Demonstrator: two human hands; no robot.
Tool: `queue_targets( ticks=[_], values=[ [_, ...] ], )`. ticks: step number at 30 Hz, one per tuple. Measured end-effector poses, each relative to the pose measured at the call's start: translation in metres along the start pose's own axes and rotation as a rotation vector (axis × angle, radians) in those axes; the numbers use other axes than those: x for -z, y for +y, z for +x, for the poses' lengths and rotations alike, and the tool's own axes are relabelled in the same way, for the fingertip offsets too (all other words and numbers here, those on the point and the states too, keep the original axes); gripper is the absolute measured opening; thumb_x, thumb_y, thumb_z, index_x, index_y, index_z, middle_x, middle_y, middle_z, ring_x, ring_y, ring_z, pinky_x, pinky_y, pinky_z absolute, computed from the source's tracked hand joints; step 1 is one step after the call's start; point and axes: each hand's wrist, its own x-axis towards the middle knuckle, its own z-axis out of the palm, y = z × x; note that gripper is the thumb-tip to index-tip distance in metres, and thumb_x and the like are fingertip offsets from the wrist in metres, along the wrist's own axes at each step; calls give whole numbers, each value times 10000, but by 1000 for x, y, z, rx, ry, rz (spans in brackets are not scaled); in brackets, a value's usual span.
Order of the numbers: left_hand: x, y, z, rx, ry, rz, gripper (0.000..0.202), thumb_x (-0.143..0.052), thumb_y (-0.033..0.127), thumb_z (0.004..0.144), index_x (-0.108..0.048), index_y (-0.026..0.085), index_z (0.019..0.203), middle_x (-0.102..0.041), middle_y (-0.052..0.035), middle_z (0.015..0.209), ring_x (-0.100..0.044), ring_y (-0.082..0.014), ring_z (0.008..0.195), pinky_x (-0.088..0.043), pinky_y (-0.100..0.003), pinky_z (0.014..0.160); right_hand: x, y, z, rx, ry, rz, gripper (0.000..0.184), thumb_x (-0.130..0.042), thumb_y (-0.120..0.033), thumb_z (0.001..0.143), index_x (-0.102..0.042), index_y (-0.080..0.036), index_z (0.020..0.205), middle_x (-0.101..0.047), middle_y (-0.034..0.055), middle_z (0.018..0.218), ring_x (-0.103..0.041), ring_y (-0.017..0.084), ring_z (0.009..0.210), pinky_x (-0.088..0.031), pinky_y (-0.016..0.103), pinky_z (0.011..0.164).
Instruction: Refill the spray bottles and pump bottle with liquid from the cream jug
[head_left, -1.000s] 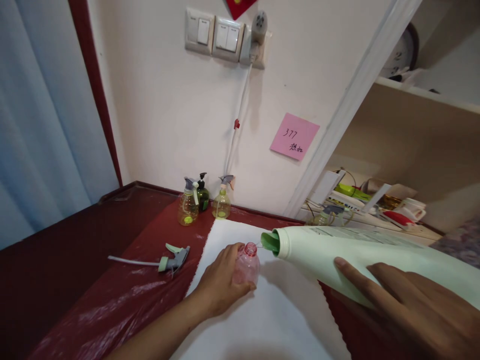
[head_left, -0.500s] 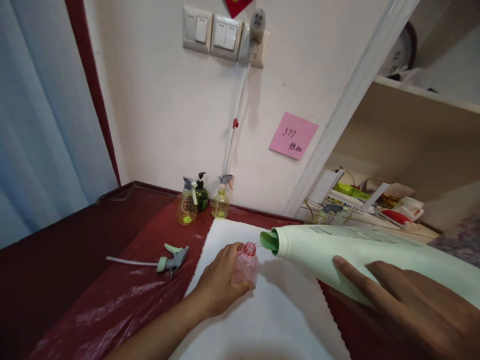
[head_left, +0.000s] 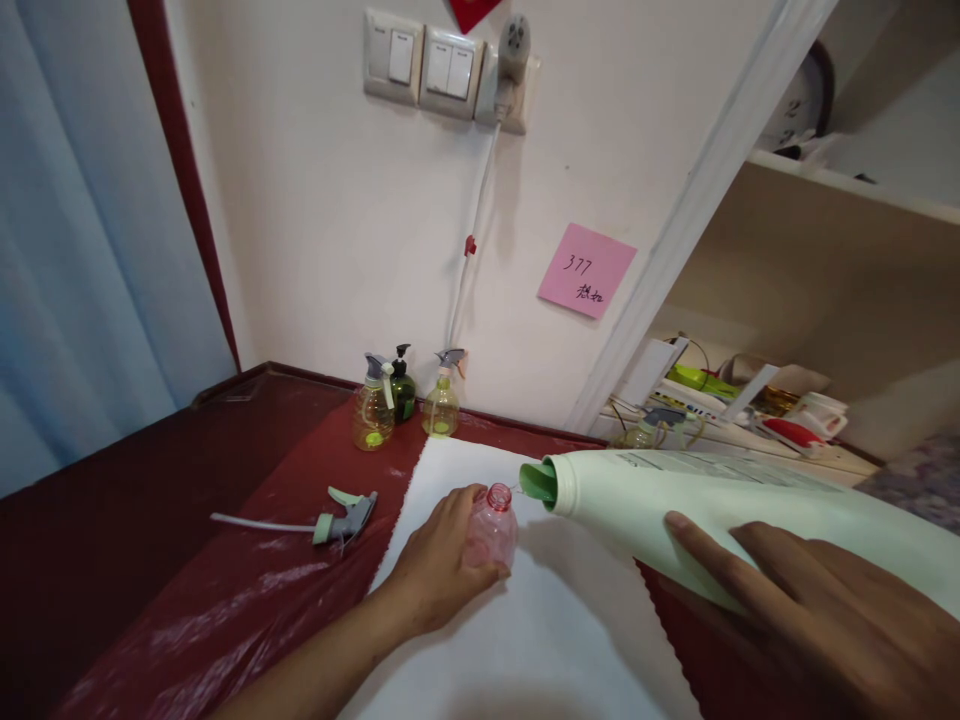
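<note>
My left hand (head_left: pixel 442 565) is wrapped round a small clear pink bottle (head_left: pixel 493 535) with its neck uncovered, upright over a white cloth (head_left: pixel 570 640). From the right, my right hand (head_left: pixel 810 610) grips a large pale green jug (head_left: pixel 675 500), tipped on its side. A thin clear stream runs from the jug's green spout (head_left: pixel 536 481) to the pink bottle's mouth. On the red plastic sheet to the left lies a loose trigger sprayer head (head_left: pixel 345 520) with a long white tube.
Two yellowish spray bottles (head_left: pixel 373 405) and a dark green pump bottle (head_left: pixel 403 385) stand against the wall. A white cord (head_left: pixel 480 200) hangs from the socket. Cluttered shelves (head_left: pixel 750 400) are at the right, a blue curtain (head_left: pixel 90 230) at the left.
</note>
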Motion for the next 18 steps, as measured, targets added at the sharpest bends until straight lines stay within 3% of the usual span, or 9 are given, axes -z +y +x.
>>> queue_targets(
  ticks=[6, 9, 18],
  values=[
    [-2, -2, 2, -10, 8, 13, 729, -698, 297, 731, -424, 245, 1405, -545, -126, 1428, -496, -312, 1339, -408, -434, 1110, 2, -1, 4, 7, 17, -7, 507, -520, -49, 905, -572, -196, 1387, -711, 68, 995, -672, 188, 720, -486, 347, 672],
    [-3, -5, 2, -17, 17, 8, 734, -711, 297, 729, -427, 240, 1403, -548, -120, 1421, -503, -302, 1328, -410, -425, 1108, 0, 0, 2, 23, -3, 26, 476, -514, -134, 941, -562, -162, 1414, -704, 99, 1041, -667, 201, 761, -465, 349, 694],
    [0, 2, -1, 18, -11, -29, 718, -712, 288, 730, -438, 221, 1390, -540, -119, 1417, -496, -313, 1329, -409, -439, 1096, -8, 1, -2, 32, 21, 35, 577, -445, -196, 980, -402, -185, 1555, -690, 108, 1025, -639, 227, 772, -446, 379, 707]
  ],
)
